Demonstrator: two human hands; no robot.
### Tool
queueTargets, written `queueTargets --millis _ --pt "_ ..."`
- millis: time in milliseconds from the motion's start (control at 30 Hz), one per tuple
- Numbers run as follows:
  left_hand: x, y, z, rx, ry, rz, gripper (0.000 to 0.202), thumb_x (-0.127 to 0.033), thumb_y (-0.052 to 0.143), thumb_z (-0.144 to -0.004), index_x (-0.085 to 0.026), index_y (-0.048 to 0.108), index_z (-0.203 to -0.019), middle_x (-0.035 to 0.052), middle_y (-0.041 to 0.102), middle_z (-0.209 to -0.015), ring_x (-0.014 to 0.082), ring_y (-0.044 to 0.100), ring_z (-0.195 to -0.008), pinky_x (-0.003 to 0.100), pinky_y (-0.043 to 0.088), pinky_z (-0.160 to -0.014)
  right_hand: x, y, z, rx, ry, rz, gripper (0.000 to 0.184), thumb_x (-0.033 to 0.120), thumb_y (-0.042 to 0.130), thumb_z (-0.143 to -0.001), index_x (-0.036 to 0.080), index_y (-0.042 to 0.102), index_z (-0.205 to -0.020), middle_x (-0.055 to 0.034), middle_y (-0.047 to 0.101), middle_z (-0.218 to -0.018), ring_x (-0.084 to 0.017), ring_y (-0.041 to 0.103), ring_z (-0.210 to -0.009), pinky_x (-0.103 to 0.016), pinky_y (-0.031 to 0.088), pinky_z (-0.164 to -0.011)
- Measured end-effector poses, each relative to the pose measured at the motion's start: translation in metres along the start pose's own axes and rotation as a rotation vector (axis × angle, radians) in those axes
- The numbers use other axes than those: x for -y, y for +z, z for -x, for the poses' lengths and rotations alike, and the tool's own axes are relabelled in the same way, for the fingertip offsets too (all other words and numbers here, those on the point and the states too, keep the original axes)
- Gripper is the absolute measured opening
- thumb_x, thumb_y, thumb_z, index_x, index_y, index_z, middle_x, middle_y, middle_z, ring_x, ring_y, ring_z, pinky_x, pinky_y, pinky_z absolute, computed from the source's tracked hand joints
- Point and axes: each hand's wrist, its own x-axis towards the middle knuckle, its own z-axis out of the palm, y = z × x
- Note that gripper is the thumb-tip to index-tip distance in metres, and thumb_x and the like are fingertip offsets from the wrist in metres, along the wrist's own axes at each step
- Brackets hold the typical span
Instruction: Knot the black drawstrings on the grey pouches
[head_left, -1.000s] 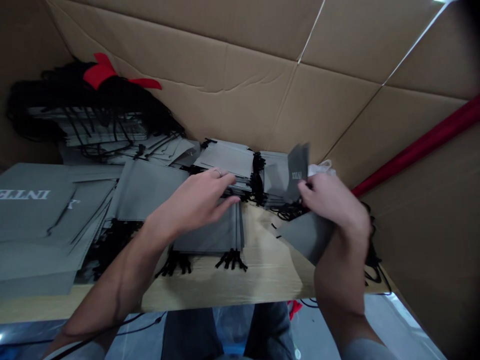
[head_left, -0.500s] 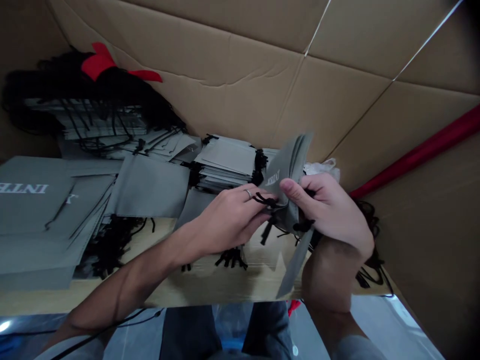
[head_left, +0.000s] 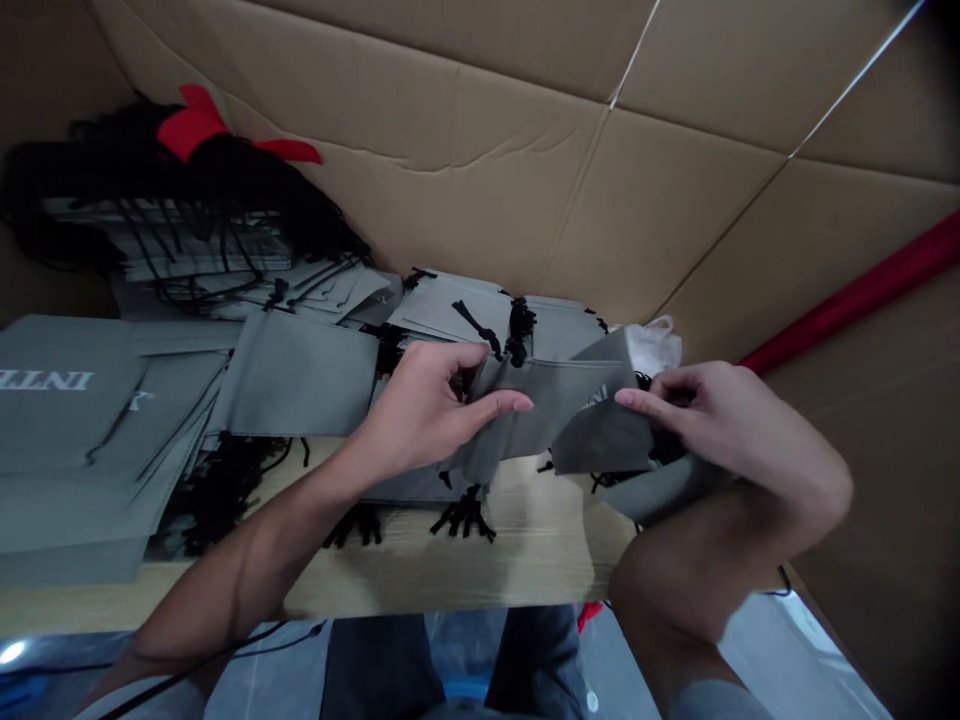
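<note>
Left fingers (head_left: 504, 404) tight on creased gray cloth pouch (head_left: 553, 398), right fingers (head_left: 651, 405) on bent pouches (head_left: 606, 442)

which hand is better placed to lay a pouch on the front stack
Probably the left hand: it pinches a grey drawstring pouch by its corded end, close to the front stack. The right hand is farther off to the right, holding other pouches.
</note>
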Motion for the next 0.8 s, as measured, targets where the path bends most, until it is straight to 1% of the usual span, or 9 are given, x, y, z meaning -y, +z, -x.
queueTargets --millis 67,200,267,333,400,467,600,667,800 --pt "0.002 0.01 0.001 -0.051 -0.047 -0.002 0.084 -0.082 0.09 -0.086 -0.02 0.037 -0.064 -0.0062 0.026 -0.064 0.0097 0.023 -0.063 0.026 0.018 -0.051 0.013 0.005 -0.001 -0.006 0.065 0.097 0.075 0.091 0.068 -0.097 0.024 0.069 -0.063 -0.0007 0.059 -0.052 -0.015 0.046 -0.048 -0.033 0.034 -0.047" --pt "0.002 0.023 0.002 -0.109 -0.159 0.064 0.083 -0.084 0.094 -0.079 -0.021 0.043 -0.061 -0.0061 0.038 -0.056 0.0093 0.039 -0.054 0.024 0.024 -0.047 0.065 0.03 -0.008 0.225 -0.033 -0.021 0.052 0.073 0.079 -0.099 0.025 0.081 -0.08 0.0008 0.072 -0.066 -0.015 0.056 -0.057 -0.032 0.041 -0.057" --pt "0.001 0.024 0.001 -0.027 -0.211 0.141 0.078 -0.083 0.093 -0.081 -0.021 0.048 -0.062 -0.0034 0.053 -0.055 0.0124 0.056 -0.052 0.023 0.033 -0.045 0.085 0.045 -0.013 0.177 -0.071 0.032 0.042 0.061 0.087 -0.097 0.024 0.076 -0.08 0.0034 0.064 -0.059 -0.015 0.049 -0.056 -0.032 0.036 -0.058" --pt "0.001 0.022 0.001 0.084 -0.235 0.205 0.072 -0.082 0.086 -0.089 -0.02 0.056 -0.067 0.0011 0.068 -0.063 0.0168 0.07 -0.056 0.023 0.044 -0.046 0.094 0.053 -0.016 0.153 -0.109 0.044 0.04 0.046 0.083 -0.103 0.023 0.067 -0.074 0.0041 0.06 -0.058 -0.014 0.046 -0.056 -0.031 0.033 -0.057" --pt "0.003 0.017 0.0 0.146 -0.229 0.207 0.064 -0.078 0.078 -0.098 -0.019 0.062 -0.077 0.0036 0.075 -0.073 0.019 0.076 -0.061 0.025 0.052 -0.051 0.089 0.052 -0.016 0.179 -0.127 0.031 0.036 0.039 0.079 -0.106 0.023 0.065 -0.077 0.0038 0.062 -0.063 -0.014 0.049 -0.059 -0.032 0.034 -0.058" --pt "0.004 0.01 -0.002 0.15 -0.194 0.134 0.054 -0.068 0.073 -0.104 -0.02 0.063 -0.081 0.0015 0.07 -0.074 0.0171 0.073 -0.063 0.025 0.052 -0.055 0.072 0.044 -0.016 0.221 -0.096 0.063 0.039 0.042 0.078 -0.107 0.023 0.062 -0.077 0.0034 0.062 -0.064 -0.015 0.05 -0.06 -0.033 0.037 -0.061" --pt "0.004 -0.004 -0.004 0.165 -0.093 -0.039 0.043 -0.045 0.068 -0.107 -0.021 0.052 -0.075 -0.0034 0.046 -0.068 0.0126 0.044 -0.063 0.025 0.035 -0.057 0.025 0.027 -0.024 0.377 0.024 0.217 0.051 0.051 0.08 -0.106 0.024 0.057 -0.069 0.0022 0.058 -0.06 -0.018 0.047 -0.061 -0.035 0.036 -0.063" --pt "0.003 -0.009 -0.004 0.183 -0.057 -0.081 0.044 -0.04 0.067 -0.107 -0.021 0.048 -0.072 -0.0032 0.043 -0.068 0.0134 0.039 -0.066 0.026 0.032 -0.06 0.007 0.023 -0.031 0.328 0.115 0.254 0.048 0.056 0.084 -0.101 0.024 0.064 -0.07 -0.0008 0.066 -0.067 -0.02 0.055 -0.066 -0.036 0.039 -0.065" --pt "0.0 -0.011 -0.001 0.233 -0.011 -0.126 0.036 -0.032 0.064 -0.109 -0.02 0.059 -0.075 0.0005 0.061 -0.075 0.016 0.055 -0.073 0.027 0.04 -0.065 0.006 0.018 -0.035 0.026 0.174 0.164 0.042 0.061 0.09 -0.092 0.022 0.077 -0.086 -0.0053 0.077 -0.077 -0.023 0.065 -0.068 -0.036 0.045 -0.065"
